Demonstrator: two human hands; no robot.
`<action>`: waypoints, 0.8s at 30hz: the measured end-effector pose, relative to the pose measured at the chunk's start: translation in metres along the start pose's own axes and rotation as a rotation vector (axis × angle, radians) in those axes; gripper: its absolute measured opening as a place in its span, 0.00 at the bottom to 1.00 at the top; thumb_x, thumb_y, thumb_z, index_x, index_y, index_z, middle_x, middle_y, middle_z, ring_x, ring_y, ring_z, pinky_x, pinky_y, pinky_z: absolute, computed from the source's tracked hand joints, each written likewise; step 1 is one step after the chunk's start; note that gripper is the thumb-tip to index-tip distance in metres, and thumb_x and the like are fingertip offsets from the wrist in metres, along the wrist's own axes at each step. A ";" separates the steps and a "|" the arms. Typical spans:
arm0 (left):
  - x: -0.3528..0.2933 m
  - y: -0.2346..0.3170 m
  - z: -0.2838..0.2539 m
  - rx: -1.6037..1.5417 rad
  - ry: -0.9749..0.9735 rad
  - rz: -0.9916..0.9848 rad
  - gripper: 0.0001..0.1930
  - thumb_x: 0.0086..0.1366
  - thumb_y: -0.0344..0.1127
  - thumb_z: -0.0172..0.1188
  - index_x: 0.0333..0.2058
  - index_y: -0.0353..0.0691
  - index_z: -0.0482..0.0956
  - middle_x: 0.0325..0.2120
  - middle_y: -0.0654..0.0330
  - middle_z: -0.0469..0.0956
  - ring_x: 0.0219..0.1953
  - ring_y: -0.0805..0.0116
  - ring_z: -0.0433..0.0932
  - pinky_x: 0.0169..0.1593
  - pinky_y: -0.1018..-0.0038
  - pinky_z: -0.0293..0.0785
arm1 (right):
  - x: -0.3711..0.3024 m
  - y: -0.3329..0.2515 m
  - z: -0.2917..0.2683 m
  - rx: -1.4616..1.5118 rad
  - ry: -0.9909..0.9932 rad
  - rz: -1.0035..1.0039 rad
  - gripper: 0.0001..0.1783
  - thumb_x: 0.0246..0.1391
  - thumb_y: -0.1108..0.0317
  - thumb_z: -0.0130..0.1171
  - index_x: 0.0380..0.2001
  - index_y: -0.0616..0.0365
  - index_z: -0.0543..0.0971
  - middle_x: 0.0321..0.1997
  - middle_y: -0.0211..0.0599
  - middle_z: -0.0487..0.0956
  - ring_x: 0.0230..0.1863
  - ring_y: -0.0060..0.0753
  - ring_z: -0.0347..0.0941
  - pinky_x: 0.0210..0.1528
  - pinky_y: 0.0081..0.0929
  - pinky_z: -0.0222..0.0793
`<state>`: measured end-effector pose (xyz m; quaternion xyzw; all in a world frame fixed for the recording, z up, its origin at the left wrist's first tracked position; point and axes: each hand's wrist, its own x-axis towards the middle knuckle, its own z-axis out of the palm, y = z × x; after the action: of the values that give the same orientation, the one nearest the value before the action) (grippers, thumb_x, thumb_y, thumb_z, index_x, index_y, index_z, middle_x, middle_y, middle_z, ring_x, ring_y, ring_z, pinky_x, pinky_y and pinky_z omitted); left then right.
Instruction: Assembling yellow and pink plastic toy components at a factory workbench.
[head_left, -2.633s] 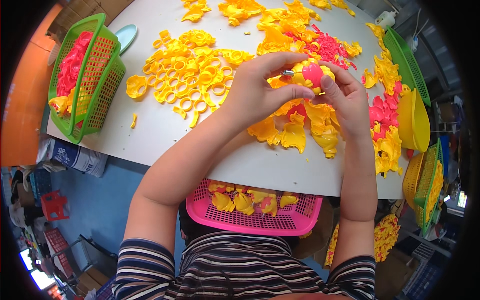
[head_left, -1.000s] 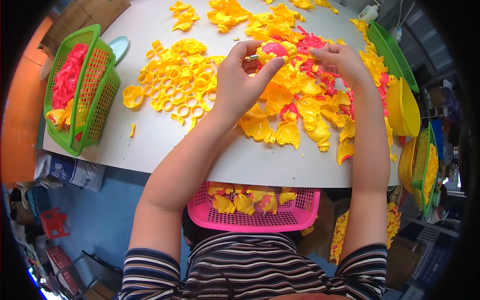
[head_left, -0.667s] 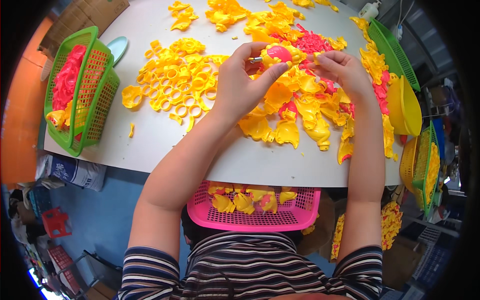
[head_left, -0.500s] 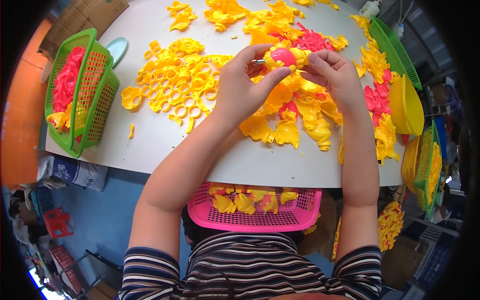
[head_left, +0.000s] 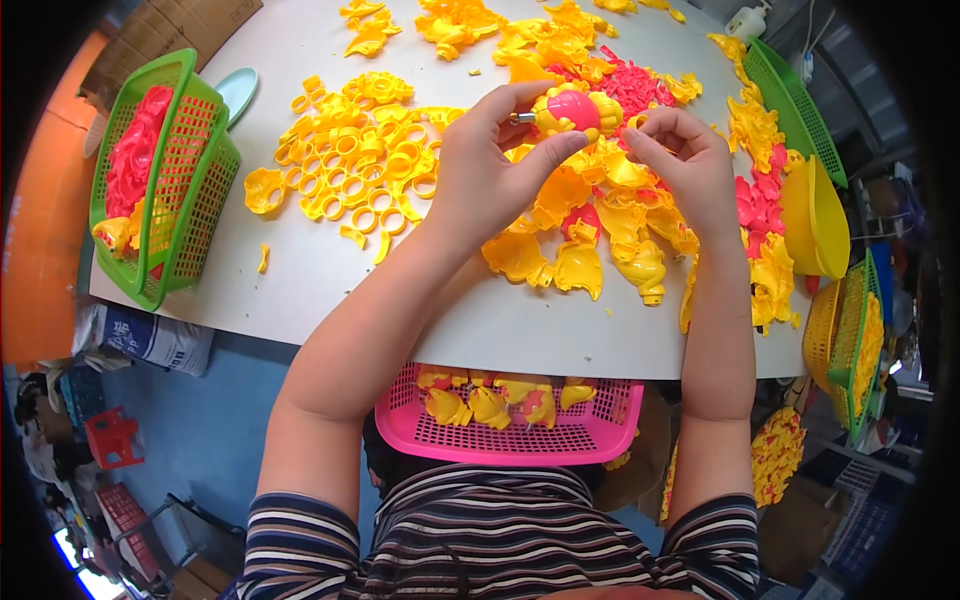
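My left hand (head_left: 515, 165) is closed around a small yellow-and-pink plastic toy figure (head_left: 574, 110), held above the table. A short metal pin sticks out of the toy's left end. Just right of the toy is my right hand (head_left: 682, 160), its thumb and fingers pinched together. A bit of yellow shows at those fingertips, too small to name. Beneath both hands lie loose yellow shell pieces (head_left: 578, 270), with pink pieces (head_left: 628, 88) heaped farther back. Left of my left hand, yellow plastic rings (head_left: 360, 185) are spread over the white table (head_left: 300, 290).
A green basket (head_left: 200, 170) of pink parts stands at the table's left edge. At the right edge are a yellow bowl (head_left: 822, 220) and a green basket (head_left: 795, 110). A pink basket (head_left: 510, 450) with several yellow-and-pink toys sits below the table's near edge.
My right hand has come away from the toy, moving slightly right and down with fingers more curled. My left hand still holds the toy in nearly the same place.
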<state>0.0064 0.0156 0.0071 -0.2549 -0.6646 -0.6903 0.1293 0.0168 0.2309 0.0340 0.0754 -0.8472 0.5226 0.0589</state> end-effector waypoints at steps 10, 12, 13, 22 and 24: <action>-0.001 -0.001 -0.001 0.072 -0.030 0.057 0.23 0.53 0.34 0.67 0.45 0.30 0.72 0.37 0.52 0.78 0.40 0.66 0.78 0.44 0.74 0.76 | -0.008 -0.014 0.012 0.069 -0.089 -0.090 0.10 0.55 0.72 0.55 0.38 0.67 0.76 0.38 0.32 0.74 0.38 0.23 0.73 0.41 0.17 0.69; 0.000 -0.001 -0.001 0.091 -0.032 0.058 0.23 0.53 0.35 0.67 0.45 0.30 0.72 0.37 0.52 0.78 0.40 0.66 0.79 0.44 0.74 0.76 | -0.010 -0.014 0.011 -0.141 0.036 -0.198 0.10 0.55 0.72 0.54 0.37 0.67 0.77 0.43 0.34 0.72 0.44 0.26 0.72 0.45 0.20 0.68; 0.000 -0.001 -0.001 0.109 -0.035 0.058 0.23 0.53 0.35 0.67 0.45 0.30 0.72 0.37 0.52 0.78 0.40 0.66 0.79 0.44 0.74 0.76 | -0.010 -0.014 0.010 -0.140 0.037 -0.197 0.10 0.55 0.72 0.54 0.37 0.67 0.77 0.43 0.34 0.72 0.44 0.26 0.72 0.45 0.20 0.68; 0.000 -0.006 -0.001 0.101 -0.018 0.073 0.24 0.52 0.36 0.67 0.45 0.31 0.72 0.37 0.52 0.78 0.39 0.66 0.79 0.43 0.74 0.76 | -0.009 -0.010 0.002 -0.064 -0.068 -0.074 0.08 0.49 0.72 0.62 0.30 0.67 0.77 0.39 0.35 0.73 0.38 0.22 0.72 0.39 0.18 0.70; -0.001 -0.006 0.000 0.102 -0.019 0.073 0.24 0.52 0.36 0.67 0.45 0.31 0.73 0.37 0.52 0.78 0.38 0.66 0.79 0.43 0.74 0.76 | -0.008 -0.012 0.000 -0.136 -0.020 -0.007 0.08 0.45 0.74 0.65 0.26 0.65 0.76 0.35 0.34 0.74 0.37 0.20 0.72 0.37 0.16 0.72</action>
<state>0.0040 0.0163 0.0018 -0.2783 -0.6905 -0.6480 0.1608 0.0270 0.2264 0.0431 0.0792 -0.8810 0.4630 0.0573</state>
